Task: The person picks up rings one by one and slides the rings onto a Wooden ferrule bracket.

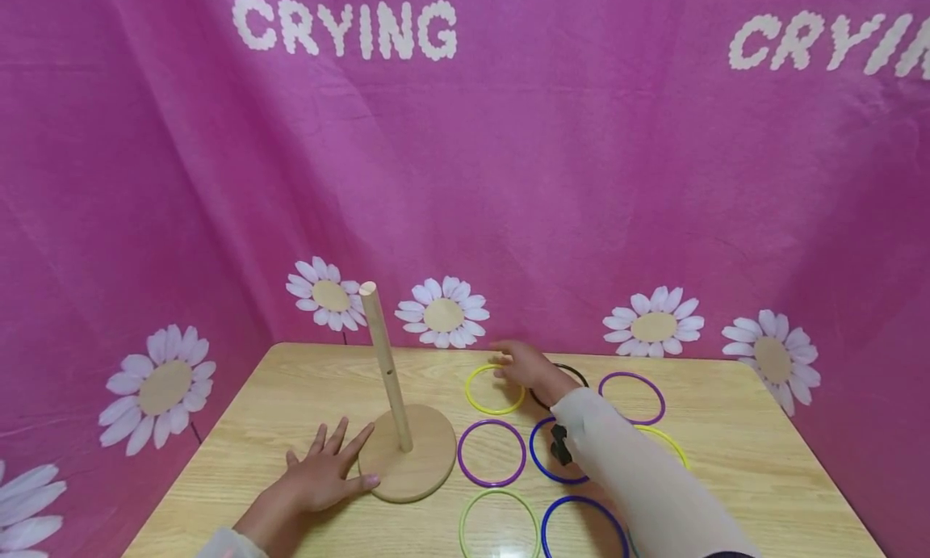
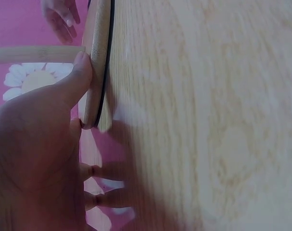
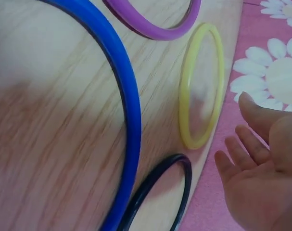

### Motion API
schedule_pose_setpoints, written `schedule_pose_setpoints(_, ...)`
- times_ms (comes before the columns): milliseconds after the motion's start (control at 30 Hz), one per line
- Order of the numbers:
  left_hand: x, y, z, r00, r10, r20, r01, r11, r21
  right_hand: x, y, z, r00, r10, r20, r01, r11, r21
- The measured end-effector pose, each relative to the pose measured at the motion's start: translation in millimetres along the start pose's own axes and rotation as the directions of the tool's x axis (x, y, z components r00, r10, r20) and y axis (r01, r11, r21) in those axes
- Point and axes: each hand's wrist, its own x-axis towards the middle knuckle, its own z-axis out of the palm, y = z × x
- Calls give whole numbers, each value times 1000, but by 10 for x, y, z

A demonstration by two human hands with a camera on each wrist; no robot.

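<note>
A wooden peg stand (image 1: 407, 465) stands on the table, its upright peg (image 1: 385, 364) leaning slightly left. My left hand (image 1: 327, 469) lies flat on the table with fingers spread; its thumb (image 2: 82, 72) presses against the edge of the round base (image 2: 96, 57). My right hand (image 1: 521, 366) reaches to the far side, open, hovering over the gap between a yellow ring (image 1: 494, 413) and a black ring (image 1: 577, 372). In the right wrist view the open hand (image 3: 251, 168) holds nothing, just beside the yellow ring (image 3: 184, 96) and black ring (image 3: 179, 158).
Several more rings lie flat right of the stand: purple (image 1: 459, 453), blue (image 1: 534, 451), another purple (image 1: 632, 374), light green (image 1: 499, 492), blue (image 1: 584, 499), and a yellow one partly under my sleeve. Pink daisy-print cloth (image 1: 465, 178) hangs behind and beside the table (image 1: 763, 461).
</note>
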Motion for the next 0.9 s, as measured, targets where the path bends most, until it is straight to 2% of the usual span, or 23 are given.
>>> schedule_pose_setpoints(200, 2, -4, 10, 1000, 4, 1, -4, 1000, -4, 143, 151, 39, 1000, 12, -8, -11, 998, 67)
schedule_pose_setpoints(500, 2, -30, 1, 1000, -4, 4, 4, 1000, 3, 258, 230, 45, 999, -28, -23, 29, 999, 40)
schedule_pose_setpoints(700, 16, -17, 4, 1000, 0, 16, 1, 1000, -11, 288, 251, 79, 993, -109, -51, 103, 988, -112)
schedule_pose_setpoints(900, 25, -18, 5, 1000, -9, 3, 9, 1000, 8, 285, 135, 112, 995, -31, -96, 13, 983, -183)
